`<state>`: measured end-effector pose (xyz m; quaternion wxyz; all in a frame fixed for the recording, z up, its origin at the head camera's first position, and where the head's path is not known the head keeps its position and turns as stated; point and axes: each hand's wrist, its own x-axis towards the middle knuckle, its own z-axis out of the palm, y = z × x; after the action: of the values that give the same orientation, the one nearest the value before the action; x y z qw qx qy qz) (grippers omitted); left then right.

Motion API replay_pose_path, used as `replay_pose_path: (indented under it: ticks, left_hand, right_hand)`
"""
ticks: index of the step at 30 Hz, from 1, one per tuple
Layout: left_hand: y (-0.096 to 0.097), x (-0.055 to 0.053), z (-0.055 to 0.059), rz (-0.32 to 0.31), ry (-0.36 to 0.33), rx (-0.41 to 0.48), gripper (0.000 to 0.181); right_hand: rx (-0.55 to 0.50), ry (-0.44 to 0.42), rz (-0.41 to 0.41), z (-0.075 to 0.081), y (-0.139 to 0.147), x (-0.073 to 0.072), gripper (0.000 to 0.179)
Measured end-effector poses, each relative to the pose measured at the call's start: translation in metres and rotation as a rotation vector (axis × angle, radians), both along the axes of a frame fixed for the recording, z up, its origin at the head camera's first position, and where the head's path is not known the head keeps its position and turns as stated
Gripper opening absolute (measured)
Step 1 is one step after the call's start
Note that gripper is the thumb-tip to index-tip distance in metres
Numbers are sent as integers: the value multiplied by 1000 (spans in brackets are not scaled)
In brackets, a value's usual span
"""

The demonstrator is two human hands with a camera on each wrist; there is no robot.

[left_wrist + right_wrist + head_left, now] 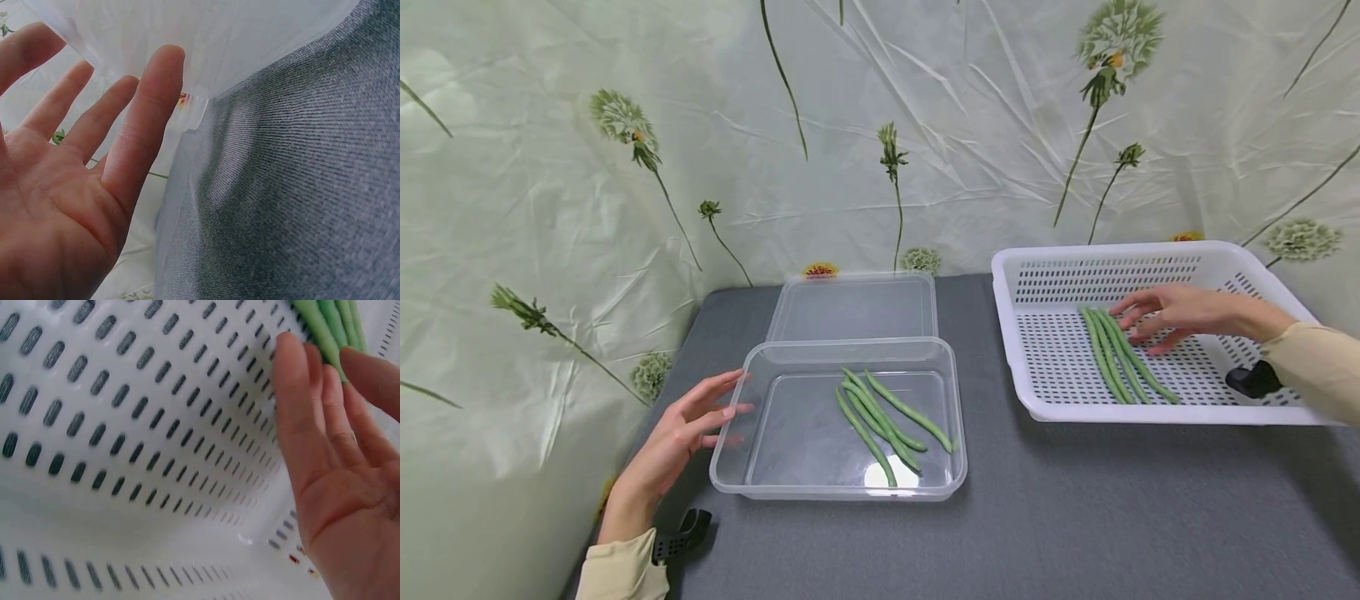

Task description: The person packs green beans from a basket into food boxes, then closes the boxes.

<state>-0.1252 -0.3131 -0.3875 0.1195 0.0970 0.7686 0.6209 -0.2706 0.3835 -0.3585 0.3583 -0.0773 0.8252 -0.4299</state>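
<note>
In the head view, a clear plastic container [805, 492] holds several green beans [882, 421] lying loosely together toward its right side. My left hand [677, 429] is at the container's left wall, fingers spread and fairly straight, with fingertips right at the plastic. Its palm and thumb show in the left wrist view below the container's wall. To the right, my right hand [1198, 312] is inside a white perforated basket [1150, 414], just right of several green beans [1103, 354] lying side by side. The right fingers extend loosely beside these beans in the right wrist view, gripping none.
A clear lid [857, 308] lies flat behind the container. Grey cloth [1000, 517] covers the table, and a pale curtain with a flower print [820, 192] hangs behind and at the left. A dark strap [681, 533] is around the left wrist.
</note>
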Motion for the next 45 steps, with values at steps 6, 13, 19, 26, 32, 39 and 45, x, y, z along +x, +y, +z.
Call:
replay_pose_path:
  ticks: [6,13,19,26,32,39,45]
  left_hand:
    - [-1,1,0,5,0,3,49]
    - [0,0,1,3,1,4,49]
    - [0,0,2,1,2,3,49]
    - [0,0,2,5,2,3,49]
    - [1,0,1,5,-3,5,49]
    - [0,0,1,-2,1,14,49]
    - [0,0,0,-3,2,17,49]
  right_hand:
    - [44,52,-4,-3,-11,-3,67]
    - [104,98,-8,-7,-21,-4,63]
    - [86,118,5,-9,-24,-3,62]
    - [92,138,37,-10,-28,-3,63]
    - [111,162,47,-8,-32,-3,62]
    - [60,183,59,-2,-30,-2,55]
    - [5,149,54,10,-28,-1,57]
